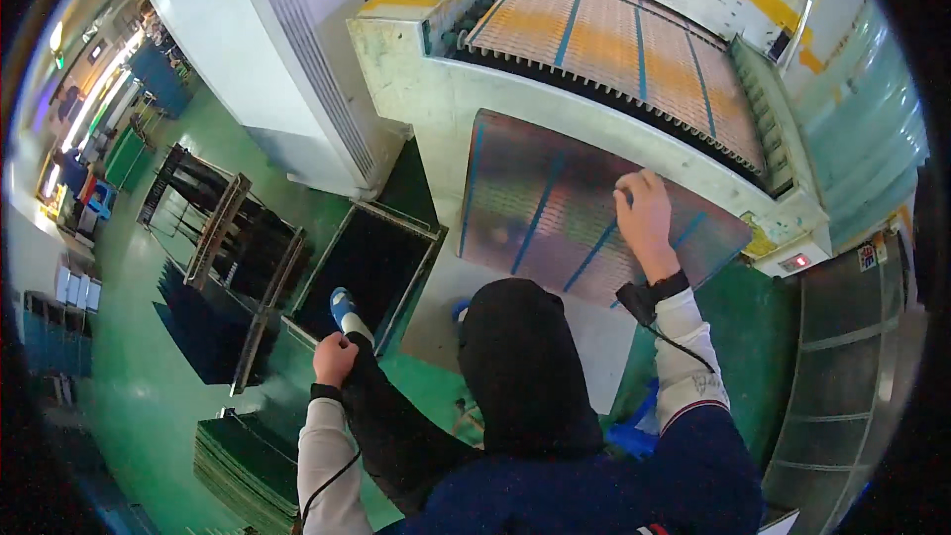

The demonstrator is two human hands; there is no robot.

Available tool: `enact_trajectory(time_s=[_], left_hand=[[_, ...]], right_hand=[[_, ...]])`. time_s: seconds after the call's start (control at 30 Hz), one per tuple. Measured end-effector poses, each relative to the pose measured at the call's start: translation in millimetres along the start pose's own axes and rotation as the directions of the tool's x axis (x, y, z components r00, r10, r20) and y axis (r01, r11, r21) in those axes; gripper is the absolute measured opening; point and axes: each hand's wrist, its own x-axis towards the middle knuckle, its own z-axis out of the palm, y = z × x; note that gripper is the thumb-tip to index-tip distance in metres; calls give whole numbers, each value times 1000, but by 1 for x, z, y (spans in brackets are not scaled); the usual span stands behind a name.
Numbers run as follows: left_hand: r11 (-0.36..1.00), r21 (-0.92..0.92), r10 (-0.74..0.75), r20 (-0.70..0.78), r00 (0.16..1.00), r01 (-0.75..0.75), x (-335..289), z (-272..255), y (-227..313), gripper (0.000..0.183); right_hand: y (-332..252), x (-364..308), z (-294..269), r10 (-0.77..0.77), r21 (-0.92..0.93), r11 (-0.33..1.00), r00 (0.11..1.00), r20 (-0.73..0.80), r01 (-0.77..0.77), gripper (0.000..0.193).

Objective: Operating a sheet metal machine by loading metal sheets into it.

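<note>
A large shiny copper-coloured panel point(535, 193) with blue stripes stands tilted in front of the machine. My right hand point(644, 218) is at the panel's upper edge, its fingers curled over that edge. Down on the left, my left hand point(335, 359) is closed in a loose fist above my leg; nothing shows in it. Beneath the panel lies a pale flat board point(431, 322), partly hidden by my body. Behind the panel, the machine point(406, 64) has a roller bed carrying several copper-coloured panels point(604, 35) with blue stripes.
A black framed rack point(362, 263) sits near my left foot, beside a cart with dark slotted frames point(223, 228). Stacked dark green sheets point(243, 471) lie lower left. A tall white cabinet point(287, 50) stands behind. On the right are a grey framed rack point(842, 367) and clear plastic curtains point(852, 129).
</note>
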Motion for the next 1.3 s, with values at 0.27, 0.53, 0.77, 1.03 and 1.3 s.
enact_trajectory(time_s=[0.27,0.53,0.77,1.03,1.3], left_hand=[[999,38,-13,-36,999,14,-2,-1,3,20],[1000,2,-18,7,1000,18,-2,-4,-2,19],[1000,16,8,-34,999,-7,-2,0,-6,19],[1000,4,-7,-29,1000,7,-6,-3,-2,18],[999,44,-5,-33,999,6,-5,-2,-11,21]], right_hand=[[9,6,-2,-63,-151,986,998,14,64,26],[-2,-3,-4,-89,-163,983,996,-16,85,26],[-4,-8,-8,-128,-125,984,991,-22,125,28],[-25,-29,-24,-119,-139,983,993,-21,115,29],[-52,-34,-57,-1,112,993,969,249,-28,11]])
